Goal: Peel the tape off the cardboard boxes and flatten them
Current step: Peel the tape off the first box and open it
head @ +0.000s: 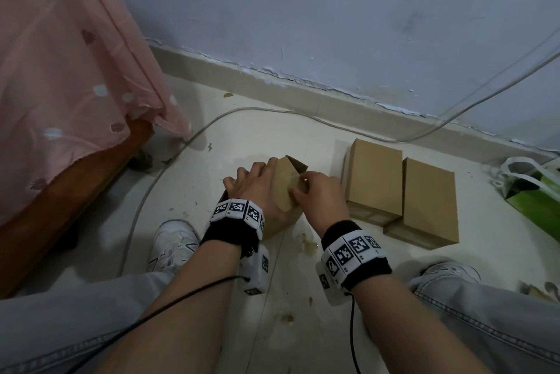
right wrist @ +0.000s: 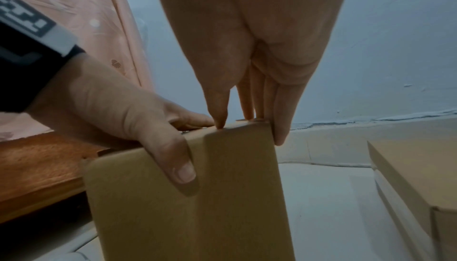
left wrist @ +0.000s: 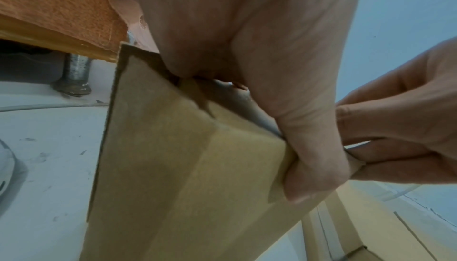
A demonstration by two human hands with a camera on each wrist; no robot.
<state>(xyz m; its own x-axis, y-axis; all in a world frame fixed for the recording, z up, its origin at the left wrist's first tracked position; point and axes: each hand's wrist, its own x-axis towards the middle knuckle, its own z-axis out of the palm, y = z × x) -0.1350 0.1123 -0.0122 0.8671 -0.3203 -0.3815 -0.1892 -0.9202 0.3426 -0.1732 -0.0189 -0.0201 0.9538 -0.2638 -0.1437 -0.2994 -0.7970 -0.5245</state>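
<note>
A small brown cardboard box (head: 283, 191) stands on the floor between my knees, one far flap raised. My left hand (head: 256, 187) grips its top, fingers over the far side and thumb (right wrist: 179, 165) pressed on the near face. A strip of brown tape (right wrist: 238, 177) runs down that face. At the box's top edge my right hand (head: 318, 193) pinches the tape's end between thumb and fingers (right wrist: 247, 108). The left wrist view shows the box (left wrist: 173, 177) from below, with the right hand (left wrist: 395, 128) pulling at a small tab beside my left thumb (left wrist: 311, 159).
Two closed cardboard boxes (head: 372, 176) (head: 427, 201) lie side by side to the right. A green bag (head: 539, 198) is further right. A bed with a pink sheet (head: 60, 70) stands at the left. A cable (head: 212, 122) crosses the floor by the wall. My white shoes (head: 172, 243) flank the box.
</note>
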